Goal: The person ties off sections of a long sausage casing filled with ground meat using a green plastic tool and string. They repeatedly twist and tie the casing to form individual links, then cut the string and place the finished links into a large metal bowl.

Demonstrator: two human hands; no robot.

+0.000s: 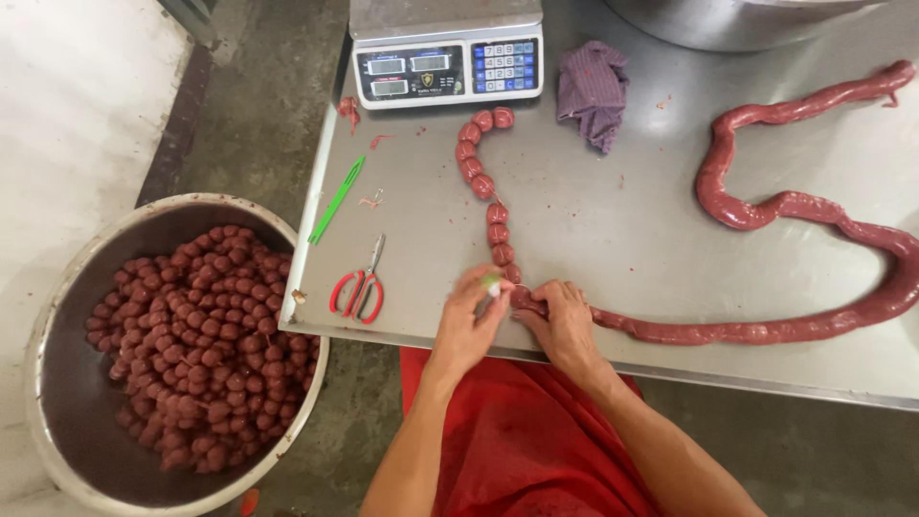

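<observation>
A long red sausage rope (766, 206) snakes over the steel table (613, 230) from the far right to the front edge. Its left end is tied off into a chain of small round links (483, 177) that curves toward the scale. My right hand (563, 321) pinches the rope where the last link ends. My left hand (469, 316) is closed beside it on a small green and white string spool (491, 281), right against that same spot.
Red-handled scissors (359, 287) and a green plastic strip (337, 199) lie on the table's left part. A digital scale (448, 59) and a purple cloth (593, 91) sit at the back. A big metal basin (67, 278) holding several sausage balls stands on the floor at left.
</observation>
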